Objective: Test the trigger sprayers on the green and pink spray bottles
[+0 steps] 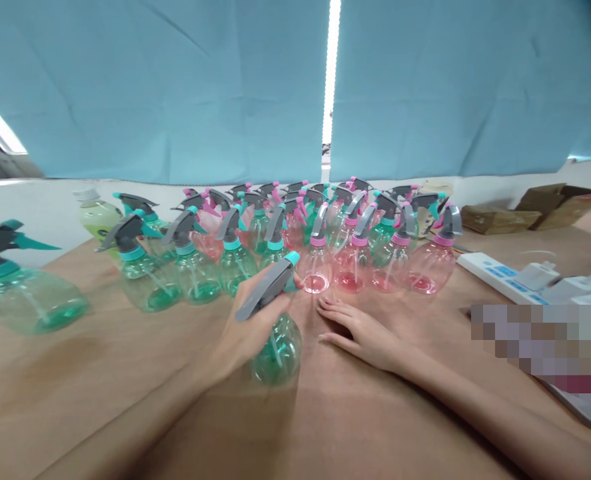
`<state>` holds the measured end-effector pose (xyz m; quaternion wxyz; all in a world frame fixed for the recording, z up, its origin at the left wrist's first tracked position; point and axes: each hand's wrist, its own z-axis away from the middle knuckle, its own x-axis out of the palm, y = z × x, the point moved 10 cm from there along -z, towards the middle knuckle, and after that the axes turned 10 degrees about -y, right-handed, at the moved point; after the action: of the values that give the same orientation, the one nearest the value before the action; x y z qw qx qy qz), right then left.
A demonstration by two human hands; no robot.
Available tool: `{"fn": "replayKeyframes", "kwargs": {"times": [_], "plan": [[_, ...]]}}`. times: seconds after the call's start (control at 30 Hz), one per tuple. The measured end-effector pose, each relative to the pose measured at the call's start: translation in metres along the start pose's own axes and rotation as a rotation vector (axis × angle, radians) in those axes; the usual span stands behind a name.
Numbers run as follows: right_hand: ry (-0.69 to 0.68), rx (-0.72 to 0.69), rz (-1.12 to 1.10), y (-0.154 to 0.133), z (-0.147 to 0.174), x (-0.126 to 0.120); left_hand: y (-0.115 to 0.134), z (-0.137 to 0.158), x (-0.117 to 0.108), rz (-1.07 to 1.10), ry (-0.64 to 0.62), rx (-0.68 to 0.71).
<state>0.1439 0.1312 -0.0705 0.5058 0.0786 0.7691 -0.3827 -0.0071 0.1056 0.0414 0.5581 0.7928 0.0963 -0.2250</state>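
My left hand (255,333) is wrapped round the neck of a green spray bottle (278,357), whose grey trigger head with a teal nozzle tips up above my fingers. My right hand (362,330) rests on the brown table top with its fingers stretched out, holding nothing. Just beyond it stands a pink spray bottle (317,270) with a grey head and pink collar. Several more pink bottles (431,267) continue that row to the right. Green spray bottles (195,273) with teal collars line up on the left.
More spray bottles crowd behind the front rows. One green spray bottle (30,300) stands apart at far left, and a pale yellow-green bottle (99,217) is behind. On the right are a white power strip (495,275) with plugs, a blurred-out area and cardboard boxes (550,210).
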Motion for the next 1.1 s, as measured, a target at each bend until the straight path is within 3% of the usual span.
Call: {"fn": "replayKeyframes", "kwargs": {"times": [0.37,0.7,1.1], "plan": [[-0.008,0.003,0.010,-0.003,0.000,0.000,-0.007,0.002,-0.003,-0.019,0.107,-0.024],[-0.012,0.005,-0.005,0.000,0.000,0.002,-0.007,0.003,-0.004,-0.056,0.113,-0.027],[-0.042,0.014,0.034,0.001,0.000,0.004,0.003,-0.001,0.002,0.051,0.049,0.048]]}}
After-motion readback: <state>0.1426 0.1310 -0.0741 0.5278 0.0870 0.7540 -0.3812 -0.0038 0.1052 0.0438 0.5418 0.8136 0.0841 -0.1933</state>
